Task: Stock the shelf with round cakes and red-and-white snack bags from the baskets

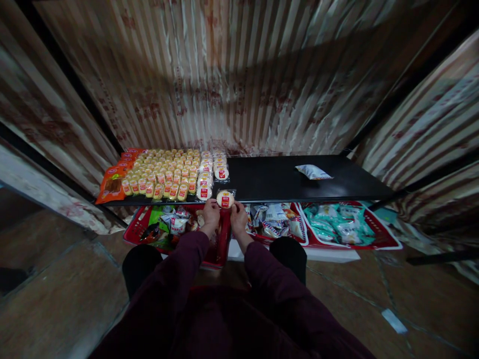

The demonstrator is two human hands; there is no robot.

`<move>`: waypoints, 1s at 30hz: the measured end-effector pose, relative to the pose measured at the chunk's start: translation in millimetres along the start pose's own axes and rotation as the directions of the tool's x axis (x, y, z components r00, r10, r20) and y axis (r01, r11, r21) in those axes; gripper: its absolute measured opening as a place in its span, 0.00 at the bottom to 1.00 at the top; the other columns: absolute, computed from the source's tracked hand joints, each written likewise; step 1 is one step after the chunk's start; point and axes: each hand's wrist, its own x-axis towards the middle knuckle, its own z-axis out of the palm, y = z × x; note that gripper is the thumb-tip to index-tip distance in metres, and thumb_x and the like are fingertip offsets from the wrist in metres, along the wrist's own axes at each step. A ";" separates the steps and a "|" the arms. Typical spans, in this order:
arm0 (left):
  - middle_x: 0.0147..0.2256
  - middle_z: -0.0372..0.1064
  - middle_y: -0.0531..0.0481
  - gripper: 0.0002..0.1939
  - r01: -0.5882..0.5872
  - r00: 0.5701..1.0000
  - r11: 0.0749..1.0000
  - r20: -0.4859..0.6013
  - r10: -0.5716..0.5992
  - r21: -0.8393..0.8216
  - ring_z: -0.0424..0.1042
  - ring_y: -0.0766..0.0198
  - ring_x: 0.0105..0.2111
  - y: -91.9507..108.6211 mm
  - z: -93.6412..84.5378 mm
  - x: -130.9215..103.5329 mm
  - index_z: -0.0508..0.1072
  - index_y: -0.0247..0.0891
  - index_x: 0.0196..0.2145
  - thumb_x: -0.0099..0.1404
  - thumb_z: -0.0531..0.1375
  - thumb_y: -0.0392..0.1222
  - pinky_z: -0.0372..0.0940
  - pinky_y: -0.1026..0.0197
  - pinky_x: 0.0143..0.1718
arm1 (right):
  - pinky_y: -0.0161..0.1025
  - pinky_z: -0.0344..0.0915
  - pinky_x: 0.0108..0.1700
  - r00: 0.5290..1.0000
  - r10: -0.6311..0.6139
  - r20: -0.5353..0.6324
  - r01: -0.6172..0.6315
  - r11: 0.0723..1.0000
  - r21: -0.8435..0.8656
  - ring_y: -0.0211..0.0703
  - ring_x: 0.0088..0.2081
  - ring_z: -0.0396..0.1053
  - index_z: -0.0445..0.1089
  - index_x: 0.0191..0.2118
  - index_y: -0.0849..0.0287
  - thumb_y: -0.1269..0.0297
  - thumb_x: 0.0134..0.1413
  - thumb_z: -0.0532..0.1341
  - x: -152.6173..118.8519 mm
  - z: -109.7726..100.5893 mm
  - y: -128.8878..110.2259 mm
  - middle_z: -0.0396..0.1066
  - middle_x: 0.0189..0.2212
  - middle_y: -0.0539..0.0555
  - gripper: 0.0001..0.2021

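Between my two hands is a round, pale cake in a clear wrapper with a red and yellow label. It is at the front edge of the black shelf. My left hand pinches its left side, and my right hand pinches its right side. Just beyond and to the left, similar wrapped round cakes lie in two columns. Left of those stand rows of small yellow wrapped cakes. Orange packets line the shelf's left end.
A white packet lies on the shelf's right part. Under the front edge stand red baskets: one with mixed snacks, one with white and blue packets, one with teal packets. Dark posts and striped curtains surround the shelf.
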 end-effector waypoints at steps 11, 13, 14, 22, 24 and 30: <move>0.36 0.74 0.46 0.15 -0.110 0.994 0.983 0.045 0.104 0.145 0.71 0.59 0.41 18.1 4.9 -0.4 0.75 0.40 0.36 0.55 0.56 0.25 0.61 0.59 0.48 | 0.40 0.59 0.41 1.000 -0.020 -0.021 0.018 0.997 -0.076 0.46 0.36 0.67 0.68 0.46 0.64 0.59 0.53 0.51 21.2 0.9 -6.4 0.73 0.37 0.61 0.19; 0.37 0.75 0.45 0.17 -0.138 0.990 0.976 0.053 0.131 0.170 0.71 0.57 0.42 19.8 6.9 1.5 0.75 0.40 0.37 0.54 0.56 0.24 0.61 0.58 0.50 | 0.39 0.60 0.40 1.000 -0.026 -0.017 0.024 0.996 -0.081 0.46 0.35 0.67 0.67 0.46 0.63 0.60 0.53 0.51 27.0 2.1 -6.9 0.73 0.36 0.60 0.18; 0.37 0.75 0.45 0.17 -0.142 0.989 0.974 0.055 0.134 0.176 0.71 0.57 0.42 20.7 8.2 2.7 0.75 0.40 0.38 0.54 0.57 0.24 0.60 0.58 0.50 | 0.39 0.60 0.40 0.999 -0.032 -0.014 0.030 0.996 -0.078 0.45 0.35 0.67 0.67 0.45 0.62 0.60 0.53 0.51 30.3 2.7 -6.9 0.73 0.36 0.59 0.17; 0.44 0.73 0.42 0.18 -0.219 0.974 0.890 0.139 0.177 0.401 0.71 0.60 0.45 27.5 24.7 16.1 0.74 0.34 0.43 0.59 0.52 0.26 0.63 0.59 0.50 | 0.40 0.62 0.40 0.995 -0.101 -0.005 0.101 0.994 -0.049 0.45 0.34 0.68 0.68 0.37 0.61 0.62 0.49 0.52 60.6 8.9 -1.4 0.73 0.33 0.57 0.13; 0.44 0.73 0.41 0.18 -0.243 0.970 0.856 0.142 0.200 0.456 0.72 0.60 0.44 27.1 29.1 20.2 0.73 0.33 0.45 0.59 0.52 0.26 0.64 0.59 0.49 | 0.40 0.62 0.40 0.994 -0.108 0.003 0.108 0.993 -0.052 0.45 0.34 0.69 0.68 0.37 0.61 0.62 0.49 0.51 67.4 11.2 -1.0 0.73 0.33 0.57 0.13; 0.43 0.73 0.41 0.19 -0.302 0.953 0.833 0.139 0.269 0.464 0.71 0.60 0.46 27.3 37.3 31.6 0.73 0.33 0.42 0.57 0.51 0.24 0.64 0.59 0.51 | 0.40 0.63 0.41 0.993 -0.121 0.004 0.120 0.990 -0.079 0.46 0.35 0.69 0.69 0.37 0.61 0.62 0.49 0.52 83.9 20.7 -2.3 0.74 0.34 0.58 0.13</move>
